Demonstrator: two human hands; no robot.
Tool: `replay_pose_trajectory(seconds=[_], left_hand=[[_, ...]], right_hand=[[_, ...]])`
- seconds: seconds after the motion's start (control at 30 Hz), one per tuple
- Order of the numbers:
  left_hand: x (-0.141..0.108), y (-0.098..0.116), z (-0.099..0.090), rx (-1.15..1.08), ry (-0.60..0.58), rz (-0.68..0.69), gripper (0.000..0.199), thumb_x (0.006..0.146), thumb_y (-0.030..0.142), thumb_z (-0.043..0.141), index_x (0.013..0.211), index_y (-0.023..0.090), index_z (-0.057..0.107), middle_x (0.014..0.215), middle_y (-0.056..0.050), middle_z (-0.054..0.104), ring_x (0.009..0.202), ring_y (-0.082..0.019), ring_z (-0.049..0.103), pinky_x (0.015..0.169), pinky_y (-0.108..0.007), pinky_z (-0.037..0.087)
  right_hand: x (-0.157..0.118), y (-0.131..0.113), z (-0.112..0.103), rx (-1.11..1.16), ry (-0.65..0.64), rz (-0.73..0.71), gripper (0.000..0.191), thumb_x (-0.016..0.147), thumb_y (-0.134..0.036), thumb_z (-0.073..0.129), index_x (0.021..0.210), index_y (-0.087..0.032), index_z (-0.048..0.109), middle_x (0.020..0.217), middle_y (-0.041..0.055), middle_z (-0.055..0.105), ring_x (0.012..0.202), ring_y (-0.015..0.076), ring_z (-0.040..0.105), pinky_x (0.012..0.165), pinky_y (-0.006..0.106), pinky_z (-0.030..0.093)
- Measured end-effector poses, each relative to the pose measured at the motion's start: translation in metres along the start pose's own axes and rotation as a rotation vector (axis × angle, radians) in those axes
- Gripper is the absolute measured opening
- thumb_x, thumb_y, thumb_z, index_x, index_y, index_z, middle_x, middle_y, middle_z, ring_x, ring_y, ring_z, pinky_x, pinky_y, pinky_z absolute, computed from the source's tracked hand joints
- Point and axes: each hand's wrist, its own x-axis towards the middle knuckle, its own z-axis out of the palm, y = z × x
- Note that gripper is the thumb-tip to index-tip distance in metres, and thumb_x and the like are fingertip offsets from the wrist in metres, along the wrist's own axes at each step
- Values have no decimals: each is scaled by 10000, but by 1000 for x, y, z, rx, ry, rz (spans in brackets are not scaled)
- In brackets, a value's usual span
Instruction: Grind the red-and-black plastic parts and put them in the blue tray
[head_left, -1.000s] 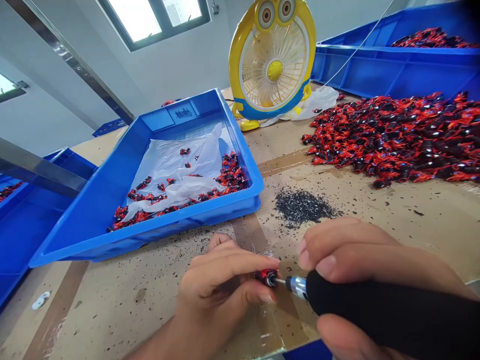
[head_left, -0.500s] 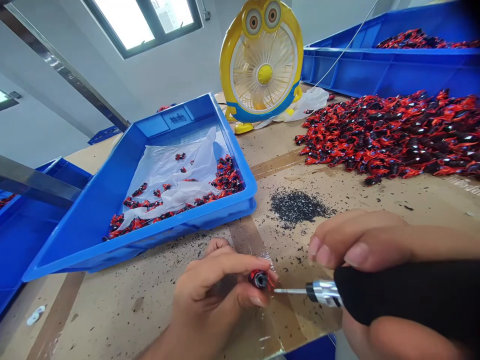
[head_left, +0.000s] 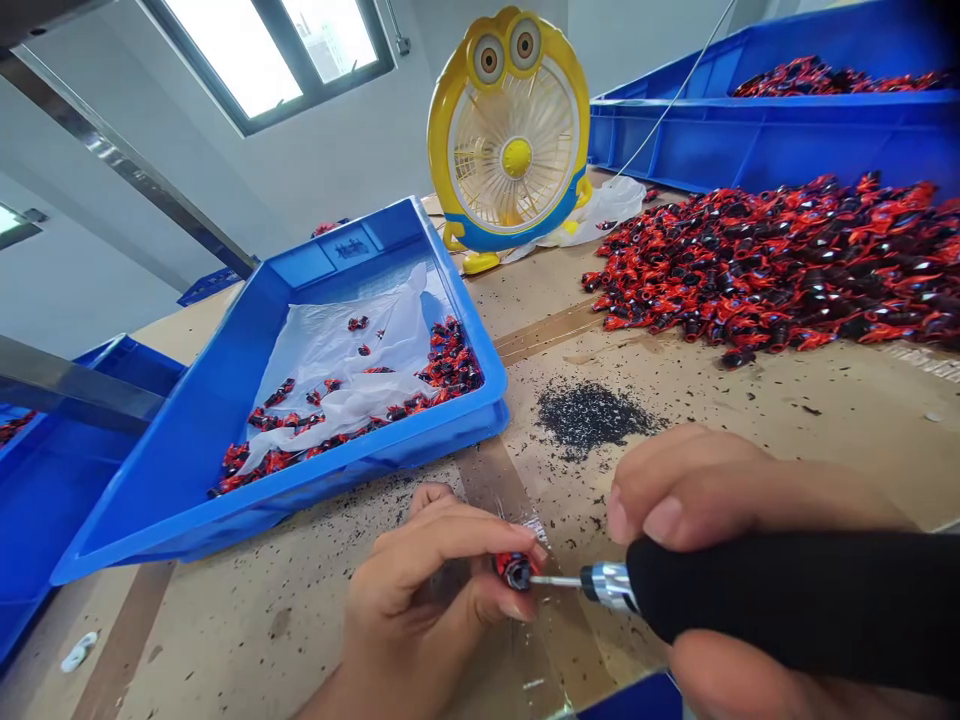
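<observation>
Between the thumb and fingers of my left hand [head_left: 442,575] is a small red and black part [head_left: 514,570], its round hollow end turned toward the tool. My right hand [head_left: 712,500] is wrapped round a black-handled tool [head_left: 787,595] with a silver collar. The thin metal tip [head_left: 556,581] of the tool reaches the edge of the part's hollow end; whether it sits inside cannot be made out. Just beyond my hands, a heap of black shavings [head_left: 592,415] lies on the brown table [head_left: 247,620].
A blue tray [head_left: 495,385] at the left holds white film and red and black parts. A large pile of such parts [head_left: 780,265] covers the back right, before blue bins [head_left: 750,145]. A yellow fan [head_left: 516,158] stands at the back.
My right hand has moved left with the tool, bringing its tip up to the part. My left hand keeps its pinch on the part. The whole view has shifted slightly.
</observation>
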Motion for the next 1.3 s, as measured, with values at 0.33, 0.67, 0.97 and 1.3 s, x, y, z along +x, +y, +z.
replay_pose_trajectory(seconds=[0.33,0.67,0.97,1.3], left_hand=[[-2,0,0,-26,6,4,178,982,330,814,1158,304,824,738,6,851,718,-199,786,794,-352,564],[1,1,-1,40,13,70,136,996,345,805,1094,252,823,839,3,866,664,-147,731,766,-346,470],[2,3,-1,132,68,25,184,972,433,816,1046,269,858,628,42,758,565,-125,645,716,-324,476],[1,6,0,173,57,-58,202,995,509,765,1017,332,861,664,66,824,537,-103,672,696,-305,491]], right_hand=[[1,-4,14,-41,-29,-6,356,804,-510,933,999,-302,722,803,16,736,765,225,746,655,350,651],[6,-11,21,-23,-19,25,407,751,-501,966,1015,-304,726,847,30,733,837,247,749,683,359,656],[7,-10,22,-46,-32,40,403,753,-516,960,997,-300,723,852,32,718,857,250,746,694,355,661],[1,-3,14,-73,-43,46,382,762,-458,966,998,-296,713,857,24,716,844,241,756,679,337,662]])
